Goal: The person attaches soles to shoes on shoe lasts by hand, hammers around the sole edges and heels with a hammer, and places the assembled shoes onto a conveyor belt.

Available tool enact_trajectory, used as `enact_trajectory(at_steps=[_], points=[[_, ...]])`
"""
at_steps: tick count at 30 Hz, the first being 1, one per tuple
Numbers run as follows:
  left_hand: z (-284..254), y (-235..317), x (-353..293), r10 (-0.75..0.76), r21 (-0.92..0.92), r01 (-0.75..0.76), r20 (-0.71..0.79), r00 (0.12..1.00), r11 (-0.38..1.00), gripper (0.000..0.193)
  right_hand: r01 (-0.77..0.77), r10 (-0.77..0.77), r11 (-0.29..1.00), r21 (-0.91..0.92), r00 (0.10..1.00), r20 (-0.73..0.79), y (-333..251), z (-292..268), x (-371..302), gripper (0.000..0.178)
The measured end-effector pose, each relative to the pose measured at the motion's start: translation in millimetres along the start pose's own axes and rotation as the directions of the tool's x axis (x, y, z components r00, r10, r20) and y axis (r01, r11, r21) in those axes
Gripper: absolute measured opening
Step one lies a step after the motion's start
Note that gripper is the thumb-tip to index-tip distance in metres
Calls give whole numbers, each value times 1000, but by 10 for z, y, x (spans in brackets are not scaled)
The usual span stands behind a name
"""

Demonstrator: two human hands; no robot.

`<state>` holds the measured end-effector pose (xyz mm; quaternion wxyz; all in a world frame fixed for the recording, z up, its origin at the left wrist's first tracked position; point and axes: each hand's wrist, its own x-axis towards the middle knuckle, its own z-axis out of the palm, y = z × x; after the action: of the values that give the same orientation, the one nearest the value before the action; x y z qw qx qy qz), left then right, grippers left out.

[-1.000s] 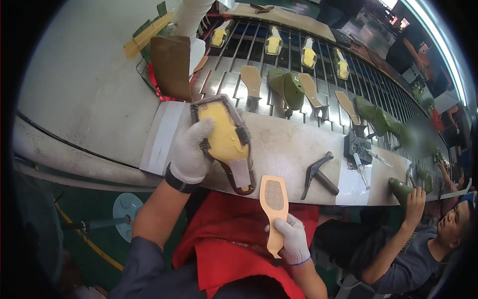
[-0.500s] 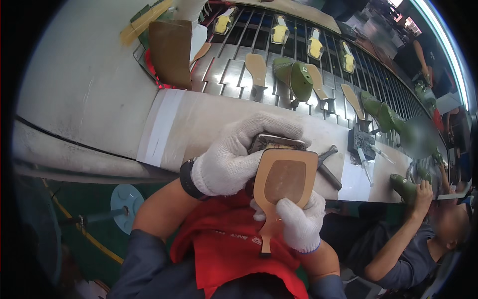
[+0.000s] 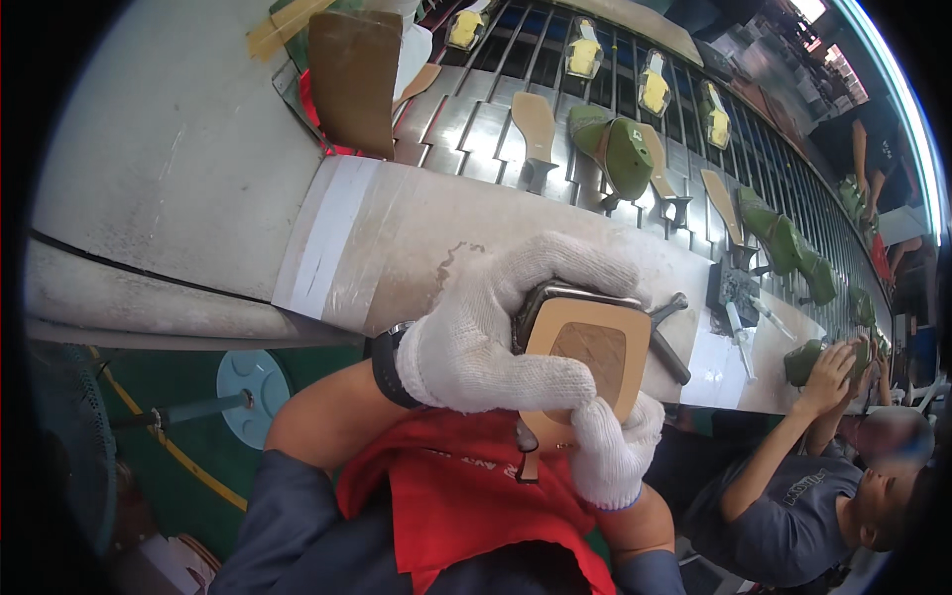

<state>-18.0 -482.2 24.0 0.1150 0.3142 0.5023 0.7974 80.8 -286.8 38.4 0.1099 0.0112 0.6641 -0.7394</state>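
My left hand (image 3: 476,342), in a white knitted glove, wraps round a dark-edged shoe (image 3: 533,300), which lies mostly hidden behind a tan shoe sole (image 3: 592,347). The sole has a brown inset panel at its wide end and narrows toward me. Its wide end lies over the shoe, and my left thumb crosses its face. Below it, my right hand (image 3: 617,456), gloved likewise, is closed at the sole's lower right edge. On the bench just right of the shoe rests a hammer (image 3: 671,352) with a dark handle.
Beyond the bench (image 3: 397,228), a slatted conveyor (image 3: 476,129) carries heeled tan soles (image 3: 535,124), green shoe lasts (image 3: 627,159) and several yellow-filled clear pieces (image 3: 583,55). Brushes (image 3: 739,337) lie by a dark block (image 3: 732,288). At right, a co-worker's hands (image 3: 831,375) hold a green last.
The sole has come up against the shoe, and my left thumb now lies across it. Both hands have shifted slightly right in view. The co-worker's second hand has joined the first at the green last.
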Motion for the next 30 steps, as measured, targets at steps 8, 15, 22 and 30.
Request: enact_trajectory(at_steps=[8, 15, 22, 30], points=[[7, 33, -19, -41, -26, 40, -19, 999, 999, 74, -41, 41, 999, 1, 999, -36, -108, 77, -9, 34], [111, 192, -5, -75, -64, 68, -107, 991, 996, 62, -20, 21, 999, 42, 1000, -23, -57, 95, -31, 32], [93, 314, -87, -182, -39, 178, -131, 975, 983, 62, -28, 27, 1000, 3, 999, 43, -68, 128, -48, 27], [77, 550, -147, -265, -15, 268, -210, 941, 963, 27, 113, -104, 989, -98, 991, 89, -10, 192, -22, 21]])
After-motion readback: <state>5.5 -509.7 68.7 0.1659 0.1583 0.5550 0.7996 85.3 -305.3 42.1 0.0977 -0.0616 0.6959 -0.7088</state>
